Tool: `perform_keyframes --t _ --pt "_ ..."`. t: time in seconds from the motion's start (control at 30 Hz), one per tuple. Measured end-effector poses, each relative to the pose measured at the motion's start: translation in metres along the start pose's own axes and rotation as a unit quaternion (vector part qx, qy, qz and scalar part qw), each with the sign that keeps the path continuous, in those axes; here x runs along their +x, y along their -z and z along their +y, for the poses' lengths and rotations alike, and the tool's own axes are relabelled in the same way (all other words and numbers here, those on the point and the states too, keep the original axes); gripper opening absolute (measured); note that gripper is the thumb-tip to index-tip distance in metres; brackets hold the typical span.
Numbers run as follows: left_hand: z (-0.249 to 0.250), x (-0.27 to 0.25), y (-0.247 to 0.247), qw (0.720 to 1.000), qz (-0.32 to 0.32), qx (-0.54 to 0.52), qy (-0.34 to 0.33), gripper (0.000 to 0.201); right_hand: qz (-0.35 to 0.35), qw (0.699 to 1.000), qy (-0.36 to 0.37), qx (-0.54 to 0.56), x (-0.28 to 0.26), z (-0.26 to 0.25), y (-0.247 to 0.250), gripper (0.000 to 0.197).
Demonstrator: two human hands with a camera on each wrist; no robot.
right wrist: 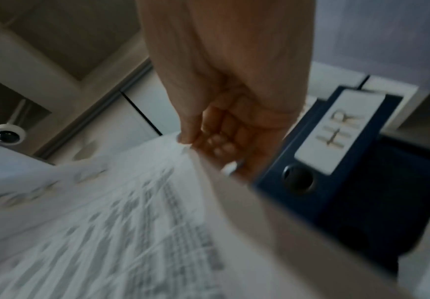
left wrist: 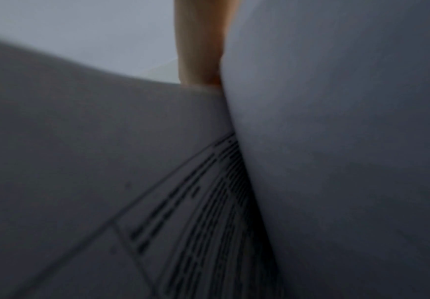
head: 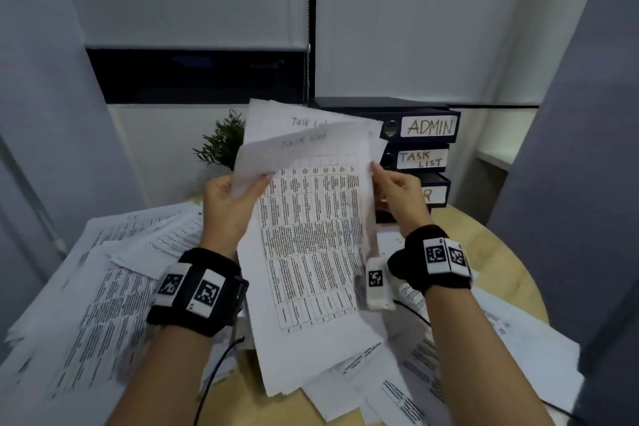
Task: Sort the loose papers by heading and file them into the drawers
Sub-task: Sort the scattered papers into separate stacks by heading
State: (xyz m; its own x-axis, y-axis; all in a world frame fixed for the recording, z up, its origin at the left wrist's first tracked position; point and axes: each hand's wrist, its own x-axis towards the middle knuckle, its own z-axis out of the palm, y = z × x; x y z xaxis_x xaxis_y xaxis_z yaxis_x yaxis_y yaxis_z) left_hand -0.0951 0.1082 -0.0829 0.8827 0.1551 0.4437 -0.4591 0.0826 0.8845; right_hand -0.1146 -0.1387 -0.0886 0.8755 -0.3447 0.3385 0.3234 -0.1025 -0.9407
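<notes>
Holding up a small stack of printed sheets (head: 311,235) with both hands, raised above the desk (head: 484,245) and tilted back toward the head camera. The left hand (head: 228,207) is gripping the stack's left edge near the top, thumb lying across the front of the top page and the other fingers tucked behind where I can't see them. The right hand (head: 397,197) is pinching the right edge, thumb tip in front and curled fingers (right wrist: 221,145) bunched behind the paper. Both wrists are angled upward, each wearing a black band with square black-and-white markers.

The front page is showing a dense printed table with a faint handwritten heading that's reading something like "Task List", and the sheet peeking out behind it is carrying the same words. The left wrist view is mostly just blurry paper up close with one finger beside it.

Right behind the stack, three dark blue binders are sitting piled flat: "ADMIN" (head: 428,126) on top, "TASK LIST" (head: 420,159) under it, and "HR" (right wrist: 342,129) lowest. Loose papers (head: 103,287) are lying spread all over the desk on both sides, and a small green plant (head: 224,138) is standing behind the left hand.
</notes>
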Motion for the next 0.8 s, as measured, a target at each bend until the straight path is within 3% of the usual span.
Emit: perform_keyframes --t 0.1,0.2,0.3,0.4,0.57,0.67,0.73,0.8 --pt "-0.001 0.007 0.011 0.998 0.060 0.000 -0.033 0.023 0.012 0.992 -0.126 -0.030 0.007 0.008 0.033 0.042" --pt "0.001 0.013 0.027 0.995 0.086 -0.002 -0.051 0.026 0.009 0.963 -0.229 -0.141 0.009 0.026 0.066 0.024" --pt "-0.004 0.019 0.037 0.992 0.106 0.006 -0.063 0.041 -0.014 0.915 -0.270 -0.301 0.004 0.033 0.079 0.033" --pt "-0.008 0.022 0.037 0.992 0.107 0.008 -0.063 0.042 -0.042 0.890 -0.312 -0.331 0.006 0.034 0.075 0.047" --pt "-0.010 0.023 0.039 0.990 0.115 0.016 -0.076 0.040 -0.072 0.839 -0.267 -0.469 0.005 0.028 0.064 0.049" --pt "-0.010 0.025 0.041 0.986 0.134 0.022 -0.095 0.031 -0.072 0.808 -0.218 -0.543 0.007 0.020 0.067 0.027" --pt "-0.011 0.027 0.043 0.983 0.149 0.027 -0.102 0.028 -0.027 0.829 -0.191 -0.524 0.007 0.011 0.076 0.010" --pt "-0.011 0.028 0.045 0.979 0.171 0.046 -0.104 0.026 0.031 0.863 -0.153 -0.481 0.004 0.002 0.084 0.016"
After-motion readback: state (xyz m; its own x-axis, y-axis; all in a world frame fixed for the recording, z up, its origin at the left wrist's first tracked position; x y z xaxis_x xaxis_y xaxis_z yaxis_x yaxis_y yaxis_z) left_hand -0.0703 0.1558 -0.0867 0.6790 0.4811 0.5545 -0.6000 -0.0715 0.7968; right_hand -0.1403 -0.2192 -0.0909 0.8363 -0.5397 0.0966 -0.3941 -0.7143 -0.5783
